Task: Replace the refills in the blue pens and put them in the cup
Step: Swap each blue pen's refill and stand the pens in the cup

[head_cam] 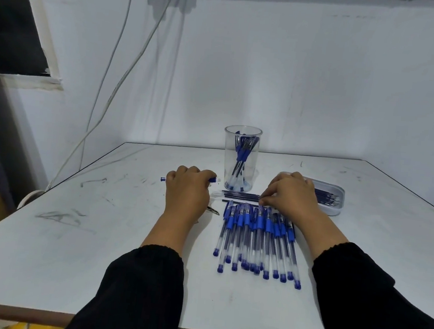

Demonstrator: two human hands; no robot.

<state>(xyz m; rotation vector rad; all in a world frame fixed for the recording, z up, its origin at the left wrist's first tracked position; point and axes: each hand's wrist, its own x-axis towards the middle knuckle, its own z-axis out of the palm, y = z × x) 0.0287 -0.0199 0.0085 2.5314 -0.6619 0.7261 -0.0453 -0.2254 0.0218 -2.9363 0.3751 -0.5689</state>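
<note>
Held pen [214, 180]: gripped in the left hand [187, 188], fingers curled round it; both ends stick out.
Right hand [291, 195]: fingers bent down, tips on the loose refills [241, 194]; pinch cannot be told.
Pen pile [256, 237]: on the table [98, 232], just near of the refills, between the forearms.
Cup [241, 157]: clear, upright, behind the refills; several blue pens inside.
Tray [335, 199]: behind the right hand, partly hidden; holds dark refills.
Small dark object [213, 211]: beside the left wrist; unidentifiable.
</note>
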